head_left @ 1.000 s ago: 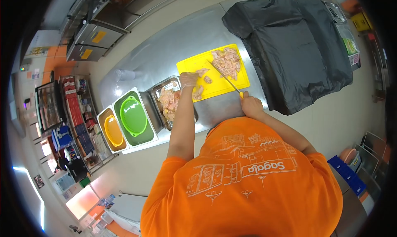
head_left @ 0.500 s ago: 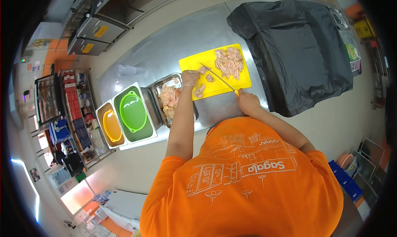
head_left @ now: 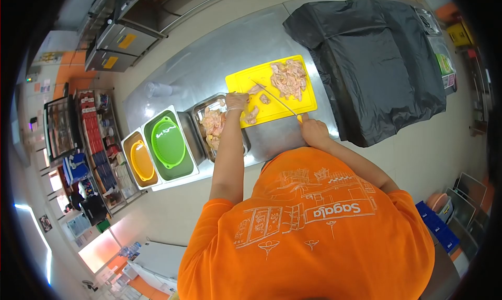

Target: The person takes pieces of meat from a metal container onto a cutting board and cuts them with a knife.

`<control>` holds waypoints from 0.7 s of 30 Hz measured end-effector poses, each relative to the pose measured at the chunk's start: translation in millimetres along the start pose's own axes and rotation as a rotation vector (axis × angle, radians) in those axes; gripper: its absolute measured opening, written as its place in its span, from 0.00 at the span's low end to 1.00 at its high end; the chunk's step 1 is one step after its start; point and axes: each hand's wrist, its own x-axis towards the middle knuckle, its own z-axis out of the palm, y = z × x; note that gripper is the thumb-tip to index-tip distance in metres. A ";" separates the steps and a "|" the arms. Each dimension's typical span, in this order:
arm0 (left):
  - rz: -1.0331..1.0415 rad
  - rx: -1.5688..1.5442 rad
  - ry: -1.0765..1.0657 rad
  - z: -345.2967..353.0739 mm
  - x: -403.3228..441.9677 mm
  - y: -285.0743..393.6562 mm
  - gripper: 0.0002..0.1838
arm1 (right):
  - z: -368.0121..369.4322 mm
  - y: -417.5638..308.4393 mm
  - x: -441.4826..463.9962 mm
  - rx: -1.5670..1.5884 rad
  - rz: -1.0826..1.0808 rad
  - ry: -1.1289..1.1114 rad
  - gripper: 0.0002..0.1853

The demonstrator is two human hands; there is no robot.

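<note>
My right hand (head_left: 315, 131) is closed round the yellow handle of a knife (head_left: 281, 103), whose blade slants up and left across the yellow cutting board (head_left: 285, 112). My left hand (head_left: 238, 101), in a clear glove, is at the board's left edge, its fingers at a strip of raw meat (head_left: 255, 89) by the knife tip. Small meat pieces (head_left: 251, 115) lie near the board's lower left. A pile of cut meat (head_left: 289, 79) covers the upper right part. Left of the board, partly behind my left forearm, a metal tray (head_left: 199, 111) holds more raw meat (head_left: 213, 125).
White-rimmed containers with a green basket (head_left: 168, 143) and an orange basket (head_left: 142, 161) stand at the left. A clear plastic container (head_left: 158, 89) lies behind them on the steel table (head_left: 209, 59). Black plastic sheeting (head_left: 371, 70) covers the table's right side.
Since the first frame the knife blade has turned lower, its tip shifting left towards the meat strip. My left hand has moved slightly left over the last half second.
</note>
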 end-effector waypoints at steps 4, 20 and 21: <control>-0.097 -0.078 -0.066 -18.0 -5.5 11.0 0.10 | 8.2 5.9 -0.1 0.015 -0.020 0.057 0.17; -0.238 -0.577 0.045 -6.9 16.2 26.8 0.19 | -20.0 -4.2 -7.8 0.152 0.058 -0.058 0.19; -0.253 -0.537 0.065 -17.9 8.8 40.0 0.20 | -19.2 -3.9 -8.7 0.158 0.074 -0.051 0.19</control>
